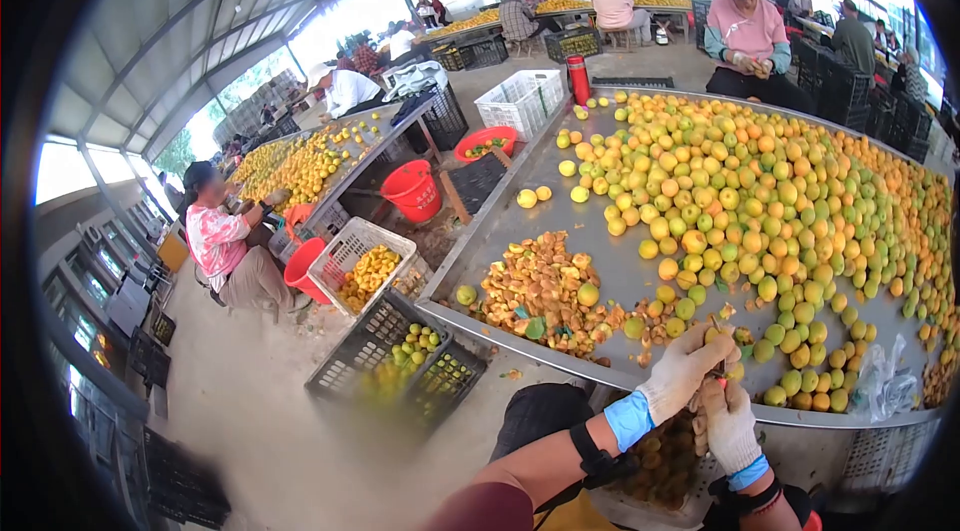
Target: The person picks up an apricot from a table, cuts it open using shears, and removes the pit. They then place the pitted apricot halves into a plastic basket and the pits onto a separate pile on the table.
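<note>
Both my hands wear whitish work gloves over blue cuffs and meet at the table's near edge. My left hand [685, 374] is closed, its fingertips around a small yellow-orange fruit [712, 335]. Just below and to the right, my right hand [728, 425] is closed close against the left. A bit of red shows between them, but I cannot make out what the right hand grips. Ahead, a large heap of green, yellow and orange citrus-like fruits [740, 186] covers much of the metal table [480, 266]. Left of my hands lies a pile of orange-brown cut pieces [545, 296].
A crumpled clear plastic bag [885, 381] lies at the table's right front. Black crates [345, 361], a white crate [350, 251] and red buckets [411, 189] stand on the floor to the left. Co-workers sit at other tables; one person [750, 36] sits across from me.
</note>
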A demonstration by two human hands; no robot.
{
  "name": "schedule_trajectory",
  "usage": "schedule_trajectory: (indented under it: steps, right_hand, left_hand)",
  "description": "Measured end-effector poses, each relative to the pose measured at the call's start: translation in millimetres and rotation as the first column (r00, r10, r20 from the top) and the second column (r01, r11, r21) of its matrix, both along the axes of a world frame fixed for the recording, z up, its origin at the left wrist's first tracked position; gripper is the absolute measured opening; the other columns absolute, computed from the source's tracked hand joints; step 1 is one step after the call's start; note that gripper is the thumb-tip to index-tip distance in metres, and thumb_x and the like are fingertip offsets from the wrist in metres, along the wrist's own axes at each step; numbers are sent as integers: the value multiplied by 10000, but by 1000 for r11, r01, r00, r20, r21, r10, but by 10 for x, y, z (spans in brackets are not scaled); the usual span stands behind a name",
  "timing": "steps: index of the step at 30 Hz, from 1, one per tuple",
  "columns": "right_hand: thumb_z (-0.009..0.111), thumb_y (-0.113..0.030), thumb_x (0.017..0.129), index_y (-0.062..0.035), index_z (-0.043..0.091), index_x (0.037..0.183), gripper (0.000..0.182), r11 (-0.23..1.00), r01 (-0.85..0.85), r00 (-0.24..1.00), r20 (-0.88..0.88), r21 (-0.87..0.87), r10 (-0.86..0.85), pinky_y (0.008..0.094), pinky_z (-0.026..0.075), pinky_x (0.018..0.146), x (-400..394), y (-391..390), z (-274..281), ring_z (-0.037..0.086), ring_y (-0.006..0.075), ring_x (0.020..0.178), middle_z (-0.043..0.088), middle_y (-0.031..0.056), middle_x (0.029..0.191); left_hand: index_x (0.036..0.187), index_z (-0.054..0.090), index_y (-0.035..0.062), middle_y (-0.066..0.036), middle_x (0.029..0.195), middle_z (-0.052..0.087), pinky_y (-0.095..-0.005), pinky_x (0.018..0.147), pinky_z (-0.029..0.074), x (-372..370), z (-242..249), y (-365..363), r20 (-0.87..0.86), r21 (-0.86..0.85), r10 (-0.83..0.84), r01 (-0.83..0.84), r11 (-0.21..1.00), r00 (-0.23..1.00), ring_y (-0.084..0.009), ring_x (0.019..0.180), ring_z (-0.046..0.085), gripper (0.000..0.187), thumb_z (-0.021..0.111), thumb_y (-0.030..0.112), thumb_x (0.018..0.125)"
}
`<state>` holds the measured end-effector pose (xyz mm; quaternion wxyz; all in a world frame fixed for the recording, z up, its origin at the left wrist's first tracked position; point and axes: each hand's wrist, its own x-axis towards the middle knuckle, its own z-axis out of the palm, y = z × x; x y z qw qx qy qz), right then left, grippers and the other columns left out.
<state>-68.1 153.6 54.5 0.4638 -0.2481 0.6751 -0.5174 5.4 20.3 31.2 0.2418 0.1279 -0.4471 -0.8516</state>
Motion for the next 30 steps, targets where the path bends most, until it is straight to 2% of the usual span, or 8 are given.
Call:
schedule_trajectory:
  steps: [5, 9, 12, 16, 17, 22, 24, 30]
  right_hand:
    - [550, -420, 1077, -54, 559, 1018, 372, 998, 46, 995, -86, 31, -43, 284, 402, 364, 312, -49, -287, 512, 127, 436, 572, 25, 669]
    - [552, -458, 1069, -80, 569, 1038, 380, 994, 92, 988, -121, -58, -99, 286, 412, 363, 442, -63, -55, 505, 130, 422, 572, 28, 658]
    - [555, -363, 1065, -67, 548, 1040, 297, 998, 57, 996, -74, 9, -56, 305, 440, 365, 447, -58, 137, 542, 141, 463, 586, 35, 711]
    - [556, -354, 1062, -68, 552, 1021, 289, 991, 125, 977, -176, 41, -116, 298, 418, 349, 605, -6, 235, 524, 139, 438, 575, 38, 682]
    - [576, -364, 1051, -79, 569, 1006, 288, 975, 203, 970, -119, -93, -213, 288, 395, 325, 593, 26, 129, 498, 134, 406, 559, 29, 646]
    - [623, -378, 1030, -102, 606, 998, 278, 927, 318, 944, -27, -200, -330, 278, 357, 287, 545, -51, 215, 437, 111, 355, 561, 4, 622]
    - [625, -373, 1030, -101, 637, 1088, 278, 921, 316, 946, 6, -227, -323, 263, 353, 322, 406, -87, 127, 476, 105, 398, 580, 9, 658]
    - [664, -311, 1005, -84, 630, 1136, 264, 886, 329, 925, 298, -327, -234, 238, 325, 335, 502, -96, 293, 444, 69, 416, 609, -9, 721]
  left_hand:
    - [1170, 605, 10, -58, 982, 657, -292, 758, 522, 162, 44, 19, -51, 308, 33, -16, 951, 998, -138, 873, 626, 389, 645, 370, 1029]
    - [1195, 613, 23, -54, 1002, 669, -285, 717, 529, 213, 135, -11, -149, 315, 48, 1, 949, 988, -135, 861, 653, 404, 651, 386, 1020]
    - [1217, 610, 43, -25, 979, 659, -270, 703, 514, 362, 412, -9, -16, 263, 44, -38, 964, 999, -121, 818, 640, 391, 659, 370, 1007]
    - [1222, 612, 53, -15, 988, 664, -254, 688, 505, 338, -40, -214, -13, 290, 148, -137, 947, 989, -118, 804, 633, 337, 660, 299, 996]
    - [1218, 614, 50, -21, 995, 671, -255, 688, 509, 385, -60, -224, -28, 322, 165, -148, 935, 986, -120, 809, 637, 319, 658, 271, 993]
    - [1287, 607, 44, -36, 1048, 662, -283, 784, 528, 503, 71, 178, -18, 174, 127, -122, 977, 992, -121, 887, 629, 346, 642, 209, 986]
    - [1327, 591, 39, -42, 1101, 649, -294, 837, 533, 466, 39, 187, 77, -134, 170, -158, 978, 983, -128, 957, 623, 381, 638, 213, 991]
    - [1288, 622, 30, -53, 1142, 650, -313, 926, 539, 457, 53, 135, 5, -14, 4, -4, 1000, 1000, -153, 1061, 640, 433, 634, 373, 1025]
